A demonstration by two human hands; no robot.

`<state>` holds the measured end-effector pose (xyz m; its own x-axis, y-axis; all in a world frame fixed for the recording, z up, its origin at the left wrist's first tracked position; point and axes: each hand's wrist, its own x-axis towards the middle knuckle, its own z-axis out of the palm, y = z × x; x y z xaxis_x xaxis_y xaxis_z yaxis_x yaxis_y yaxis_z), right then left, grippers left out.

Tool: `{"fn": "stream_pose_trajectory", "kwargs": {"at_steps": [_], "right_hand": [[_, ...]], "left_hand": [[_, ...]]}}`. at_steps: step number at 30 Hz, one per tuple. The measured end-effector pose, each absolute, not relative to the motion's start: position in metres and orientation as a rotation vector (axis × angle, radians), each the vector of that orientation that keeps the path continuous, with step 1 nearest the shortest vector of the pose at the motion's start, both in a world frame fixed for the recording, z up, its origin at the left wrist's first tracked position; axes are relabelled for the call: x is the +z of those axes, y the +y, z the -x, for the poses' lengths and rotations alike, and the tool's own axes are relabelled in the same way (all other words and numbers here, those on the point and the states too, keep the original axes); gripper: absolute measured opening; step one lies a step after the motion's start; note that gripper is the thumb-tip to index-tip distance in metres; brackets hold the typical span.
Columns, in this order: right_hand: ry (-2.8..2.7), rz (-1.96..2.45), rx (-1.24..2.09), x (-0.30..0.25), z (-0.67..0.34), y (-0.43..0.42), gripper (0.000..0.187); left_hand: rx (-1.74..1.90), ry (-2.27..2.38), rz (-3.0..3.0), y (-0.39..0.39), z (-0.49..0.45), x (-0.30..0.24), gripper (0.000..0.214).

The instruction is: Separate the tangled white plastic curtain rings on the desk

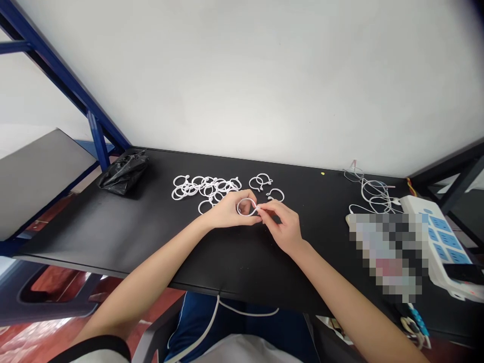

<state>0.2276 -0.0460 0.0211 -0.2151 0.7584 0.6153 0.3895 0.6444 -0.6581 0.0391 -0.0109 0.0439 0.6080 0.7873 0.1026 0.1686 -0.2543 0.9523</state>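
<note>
A white ring (245, 215) with knobbed ends, much like a shower curtain ring, is held between my two hands above the black table (227, 257). My left hand (224, 212) curves around the ring's left side, thumb below and fingers above. At the ring's right side, the fingertips of my right hand (285, 225) pinch its ends together; they partly cover the join. Just beyond my left hand lies a pile of similar white rings (208, 184), several of them overlapping. Farther right, a few gapped rings (262, 176) lie apart from the pile.
A crumpled black plastic bag (124, 172) sits at the left back. On the right are tangled white cables (372, 196), a blurred-out flat object (385, 257) and a white power strip (440, 237) with blue sockets. A white wall rises behind the table. A pale cord (206, 330) hangs over my lap.
</note>
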Motion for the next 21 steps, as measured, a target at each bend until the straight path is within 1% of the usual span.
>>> {"fn": "stream_pose_trajectory", "kwargs": {"at_steps": [8, 13, 21], "right_hand": [[-1.837, 0.925, 0.514, 0.0241, -0.2285, -0.0476, 0.007], [-1.965, 0.907, 0.509, 0.0214, -0.2309, -0.0487, 0.026], [-2.057, 0.865, 0.516, 0.0203, -0.2352, -0.0473, 0.027]], "left_hand": [[0.615, 0.674, -1.622, -0.0097, -0.0383, 0.0453, 0.03], [0.607, 0.629, -1.617, -0.014, -0.0411, 0.0453, 0.026], [0.555, 0.557, -1.553, -0.0164, -0.0442, 0.0476, 0.031]]}}
